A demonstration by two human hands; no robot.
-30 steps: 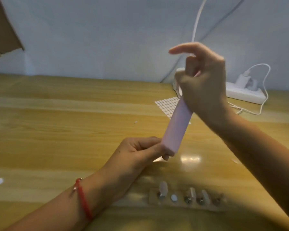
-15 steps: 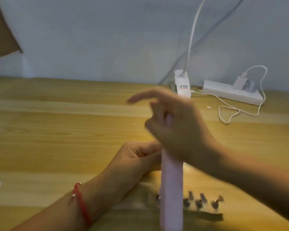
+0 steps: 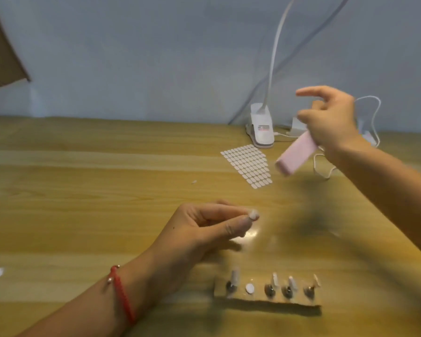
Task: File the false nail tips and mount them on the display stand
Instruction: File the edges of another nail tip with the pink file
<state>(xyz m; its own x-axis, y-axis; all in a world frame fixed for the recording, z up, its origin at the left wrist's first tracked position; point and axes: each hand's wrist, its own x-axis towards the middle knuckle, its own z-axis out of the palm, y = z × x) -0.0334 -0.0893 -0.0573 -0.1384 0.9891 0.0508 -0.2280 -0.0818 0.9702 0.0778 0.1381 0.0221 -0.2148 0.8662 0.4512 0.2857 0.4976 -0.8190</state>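
The left hand (image 3: 204, 229) pinches a small white nail tip (image 3: 253, 214) between thumb and forefinger. The right hand (image 3: 331, 122), well apart and farther from the person, grips the pink file block (image 3: 295, 155), forefinger stretched out. The display stand (image 3: 267, 291) lies nearer than the left fingertips, between both forearms, carrying some tips

Soft, even, rather dim light. A small glare patch lies on the surface (image 3: 88, 195) near centre. A diffuse shadow falls beneath the motion-blurred right hand (image 3: 331, 120). Wide-angle bowing at the edges; focus soft overall.
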